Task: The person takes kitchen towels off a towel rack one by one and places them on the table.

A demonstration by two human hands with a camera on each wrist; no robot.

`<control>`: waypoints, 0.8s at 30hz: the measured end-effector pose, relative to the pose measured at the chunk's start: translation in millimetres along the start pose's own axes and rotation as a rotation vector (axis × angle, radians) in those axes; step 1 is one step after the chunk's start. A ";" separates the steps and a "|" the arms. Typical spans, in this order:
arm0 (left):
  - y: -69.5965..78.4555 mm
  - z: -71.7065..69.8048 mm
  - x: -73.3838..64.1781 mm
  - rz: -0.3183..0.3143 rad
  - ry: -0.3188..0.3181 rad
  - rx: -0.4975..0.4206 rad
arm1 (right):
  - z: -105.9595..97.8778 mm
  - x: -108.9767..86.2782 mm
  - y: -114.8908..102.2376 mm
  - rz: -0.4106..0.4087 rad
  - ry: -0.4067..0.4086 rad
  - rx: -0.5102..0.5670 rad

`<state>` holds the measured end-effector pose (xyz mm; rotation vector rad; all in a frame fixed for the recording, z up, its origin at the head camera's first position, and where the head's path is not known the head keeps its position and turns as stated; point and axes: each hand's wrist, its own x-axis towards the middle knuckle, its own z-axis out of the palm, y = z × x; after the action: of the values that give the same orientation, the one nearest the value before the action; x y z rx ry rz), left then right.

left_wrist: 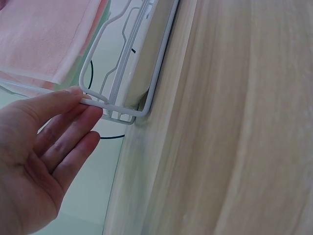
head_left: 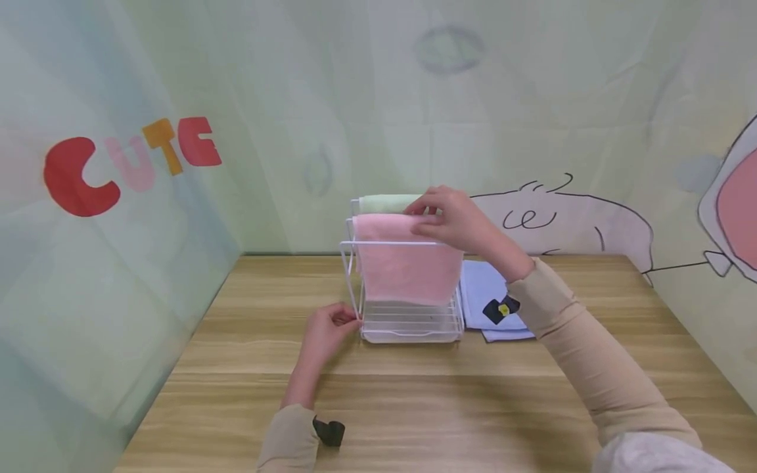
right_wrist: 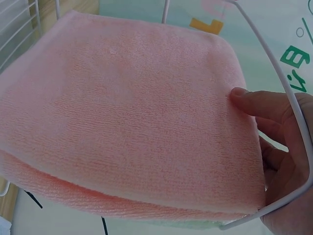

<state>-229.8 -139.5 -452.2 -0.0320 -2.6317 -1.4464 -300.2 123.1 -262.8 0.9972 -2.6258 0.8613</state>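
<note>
A white wire rack (head_left: 412,334) stands on the table with a pink towel (head_left: 408,269) draped over its middle bar. Behind that, a pale green towel (head_left: 387,203) hangs on the rear bar. My right hand (head_left: 452,220) pinches the pink towel's top edge near its right end, thumb on the front face, as the right wrist view also shows. Low at the rack's left side, my left hand (head_left: 324,332) pinches the wire frame between thumb and fingers. In the left wrist view, its thumb and fingertips (left_wrist: 93,115) meet at the frame's lower corner.
Folded blue cloths (head_left: 479,295) lie on the table right of the rack, partly behind my right forearm. The wooden table (head_left: 414,407) reaches back to a printed curtain (head_left: 331,98). The rack's front bar (head_left: 396,244) crosses in front of the pink towel.
</note>
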 end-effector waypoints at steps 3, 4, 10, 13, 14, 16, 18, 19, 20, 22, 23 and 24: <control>1.6 0.2 0.1 0.012 -0.006 -0.002 | -0.3 0.1 0.1 0.025 -0.015 -0.012; 2.0 0.2 0.1 0.013 -0.008 -0.002 | -0.1 0.2 -0.2 0.030 -0.020 -0.014; 1.7 -0.9 0.1 0.002 -0.007 -0.007 | 1.6 3.8 -2.7 -0.001 -0.003 -0.039; 1.0 -1.6 0.2 0.003 -0.007 -0.002 | 2.8 4.7 -4.7 -0.016 0.024 -0.071; 0.8 -1.7 0.1 0.001 -0.006 -0.001 | 3.1 4.5 -5.7 -0.020 0.035 -0.084; 0.5 -2.2 0.0 -0.006 -0.006 -0.003 | 4.3 4.3 -7.0 -0.029 0.055 -0.109; 0.0 -2.3 0.0 -0.010 -0.006 -0.006 | 5.3 4.0 -7.7 -0.033 0.076 -0.129; 0.0 -2.3 0.0 -0.010 -0.005 -0.005 | 5.6 3.8 -7.8 -0.037 0.087 -0.138; 0.1 -2.3 0.0 -0.009 -0.006 -0.005 | 5.7 3.7 -8.0 -0.039 0.100 -0.145; 0.4 -2.1 0.1 0.000 -0.007 -0.002 | 5.9 3.5 -7.1 -0.048 0.121 -0.157; 0.5 -1.9 0.3 0.004 -0.008 -0.002 | 5.9 3.4 -6.7 -0.051 0.131 -0.162; 0.6 -1.7 0.4 0.007 -0.008 -0.001 | 5.8 3.1 -6.5 -0.057 0.140 -0.166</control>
<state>-229.9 -140.7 -450.7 -0.0468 -2.6347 -1.4480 -298.1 114.1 -263.3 0.9290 -2.4911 0.6627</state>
